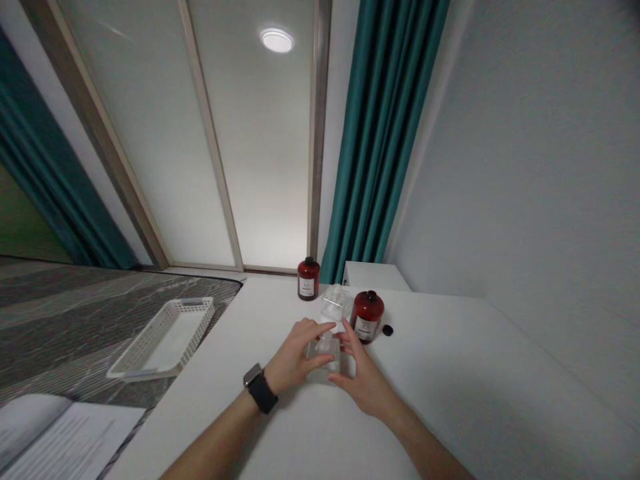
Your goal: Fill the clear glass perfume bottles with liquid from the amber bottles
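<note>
Between my two hands, on the white table, is a clear square container with whitish contents or fittings near its top. My left hand, with a black watch at the wrist, curls around its left side, thumb across the front. Fingers of my right hand close in on the right side. Just beyond my right fingertips stands a red-brown bottle with a white label and black top. A small black cap lies beside it. Another clear container sits behind my hands.
A smaller red-brown bottle with a black top stands near the table's far edge. Left of the table are a white plastic basket and an open book. Behind are a white cabinet and a green curtain.
</note>
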Action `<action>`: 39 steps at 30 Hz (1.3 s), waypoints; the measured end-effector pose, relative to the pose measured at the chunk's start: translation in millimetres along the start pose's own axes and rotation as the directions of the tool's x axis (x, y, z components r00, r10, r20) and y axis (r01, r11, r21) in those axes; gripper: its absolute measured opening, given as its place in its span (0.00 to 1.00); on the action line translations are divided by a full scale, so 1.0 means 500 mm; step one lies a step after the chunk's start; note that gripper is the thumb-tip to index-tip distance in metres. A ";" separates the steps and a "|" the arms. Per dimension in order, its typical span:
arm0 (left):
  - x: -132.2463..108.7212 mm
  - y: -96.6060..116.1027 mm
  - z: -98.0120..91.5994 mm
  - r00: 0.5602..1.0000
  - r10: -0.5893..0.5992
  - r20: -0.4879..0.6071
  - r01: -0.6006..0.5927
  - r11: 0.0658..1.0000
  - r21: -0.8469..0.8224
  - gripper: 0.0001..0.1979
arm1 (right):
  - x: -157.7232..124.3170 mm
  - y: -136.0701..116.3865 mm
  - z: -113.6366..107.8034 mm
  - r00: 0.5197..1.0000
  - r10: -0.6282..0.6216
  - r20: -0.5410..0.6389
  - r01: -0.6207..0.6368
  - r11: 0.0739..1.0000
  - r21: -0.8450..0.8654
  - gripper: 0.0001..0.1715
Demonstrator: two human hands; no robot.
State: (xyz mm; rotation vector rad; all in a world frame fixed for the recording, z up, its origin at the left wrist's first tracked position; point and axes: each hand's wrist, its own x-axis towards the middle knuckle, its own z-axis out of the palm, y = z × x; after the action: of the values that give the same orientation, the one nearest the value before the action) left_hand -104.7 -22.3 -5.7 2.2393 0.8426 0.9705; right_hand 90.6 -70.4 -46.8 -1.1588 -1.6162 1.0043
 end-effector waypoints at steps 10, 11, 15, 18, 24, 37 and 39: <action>0.003 0.001 -0.022 0.993 -0.079 0.089 0.103 0.948 -0.300 0.37 | -0.002 -0.007 -0.008 0.996 0.067 0.051 -0.069 0.996 0.054 0.60; 0.004 0.000 -0.023 0.991 -0.079 0.112 0.112 0.936 -0.334 0.37 | -0.001 -0.009 -0.009 0.996 0.060 0.061 -0.064 0.996 0.065 0.60; 0.004 -0.010 -0.026 0.994 -0.093 0.050 0.104 0.934 -0.342 0.34 | -0.001 -0.012 -0.013 0.996 0.045 0.077 -0.054 0.992 0.111 0.59; 0.002 -0.014 -0.027 0.995 -0.101 0.026 0.104 0.934 -0.341 0.34 | -0.002 -0.015 -0.014 0.995 0.068 0.077 -0.078 0.988 0.133 0.59; 0.000 -0.007 -0.020 0.991 -0.085 0.106 0.120 0.909 -0.399 0.34 | -0.001 -0.018 -0.014 0.995 0.070 0.072 -0.077 0.992 0.098 0.59; -0.003 -0.023 -0.008 0.985 -0.086 0.148 0.156 0.806 -0.571 0.44 | -0.001 -0.020 -0.014 0.997 0.057 0.048 -0.059 0.997 0.047 0.59; -0.002 -0.026 -0.009 0.988 -0.094 0.121 0.146 0.823 -0.549 0.42 | -0.001 -0.020 -0.014 0.997 0.058 0.048 -0.060 0.997 0.051 0.59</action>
State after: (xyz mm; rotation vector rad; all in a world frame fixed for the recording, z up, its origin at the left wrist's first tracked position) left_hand -113.1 -13.4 -12.4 1.6877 0.5563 0.9060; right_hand 95.1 -72.5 -35.4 -1.1620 -1.5904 1.1121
